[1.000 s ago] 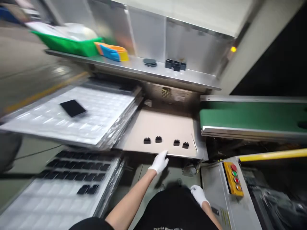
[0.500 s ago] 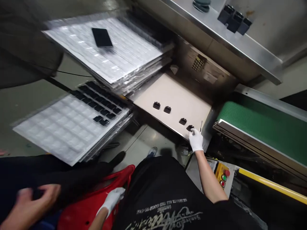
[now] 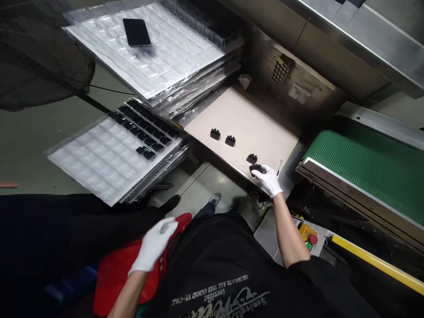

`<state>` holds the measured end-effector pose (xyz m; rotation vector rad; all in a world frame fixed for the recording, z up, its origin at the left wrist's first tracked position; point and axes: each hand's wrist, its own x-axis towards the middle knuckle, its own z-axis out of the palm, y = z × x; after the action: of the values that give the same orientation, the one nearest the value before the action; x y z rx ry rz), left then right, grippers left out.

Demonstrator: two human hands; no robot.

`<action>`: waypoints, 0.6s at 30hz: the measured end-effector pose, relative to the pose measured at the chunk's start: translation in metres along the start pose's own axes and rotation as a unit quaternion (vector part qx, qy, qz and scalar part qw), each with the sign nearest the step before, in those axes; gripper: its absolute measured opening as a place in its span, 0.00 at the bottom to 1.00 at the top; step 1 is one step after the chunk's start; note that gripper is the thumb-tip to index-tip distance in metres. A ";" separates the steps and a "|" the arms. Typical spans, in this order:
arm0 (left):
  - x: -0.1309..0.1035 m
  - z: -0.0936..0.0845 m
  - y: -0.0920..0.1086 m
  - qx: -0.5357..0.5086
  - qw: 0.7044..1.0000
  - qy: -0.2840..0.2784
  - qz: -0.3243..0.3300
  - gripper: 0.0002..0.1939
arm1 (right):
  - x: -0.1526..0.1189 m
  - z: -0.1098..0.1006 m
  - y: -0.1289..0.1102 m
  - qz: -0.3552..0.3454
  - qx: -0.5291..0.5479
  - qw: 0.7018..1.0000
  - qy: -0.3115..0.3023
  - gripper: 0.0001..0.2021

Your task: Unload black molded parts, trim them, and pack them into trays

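Observation:
My right hand (image 3: 269, 180), in a white glove, closes its thumb and fingers on a small black part (image 3: 255, 169) with little knobs, at the front edge of the pale work surface (image 3: 232, 110). A thin pen-like tool (image 3: 280, 167) shows beside that hand. Further left stand three similar black parts, the nearest (image 3: 252, 158), one in the middle (image 3: 230, 140) and one at the far left (image 3: 215, 134). My left hand (image 3: 154, 245), also gloved in white, hovers over a red chair (image 3: 115, 274) with its fingers curled together. I see nothing in it.
A stack of clear plastic trays (image 3: 185, 66) with a black phone (image 3: 137, 32) on top stands left. Below it is another tray (image 3: 89, 159), partly filled with black pieces. A green conveyor belt (image 3: 367, 172) and a control box (image 3: 308, 234) are at right. Another person's dark clothing (image 3: 66, 238) is close on my left.
My right hand has picked up the rightmost black part and shifted slightly left. My left hand has risen and moved forward. The other person's hand at lower left has gone from view.

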<state>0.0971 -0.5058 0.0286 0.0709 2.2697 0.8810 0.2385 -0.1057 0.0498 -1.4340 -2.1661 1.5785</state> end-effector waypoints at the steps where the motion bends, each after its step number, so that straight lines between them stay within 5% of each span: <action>1: -0.002 0.000 0.030 -0.073 0.997 -0.020 0.033 0.32 | -0.014 0.005 -0.015 -0.040 0.060 0.997 -0.038 0.22; 5: -0.024 -0.003 0.153 -0.233 0.938 -0.112 0.230 0.34 | -0.070 0.033 -0.090 -0.173 0.197 0.947 -0.186 0.19; 8: -0.037 -0.016 0.196 -0.236 0.901 -0.064 0.359 0.22 | -0.095 0.052 -0.135 -0.225 0.171 0.932 -0.228 0.17; 14: -0.044 -0.053 0.181 -0.127 0.856 0.144 0.480 0.14 | -0.105 0.088 -0.173 -0.259 0.187 0.918 -0.237 0.23; 18: -0.042 -0.069 0.172 -0.040 0.800 0.262 0.538 0.14 | -0.106 0.113 -0.183 -0.275 0.180 0.918 -0.224 0.28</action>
<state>0.0534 -0.4251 0.1956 1.3410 2.6228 1.7189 0.1203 -0.2639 0.1857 -0.3262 -2.0546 2.0384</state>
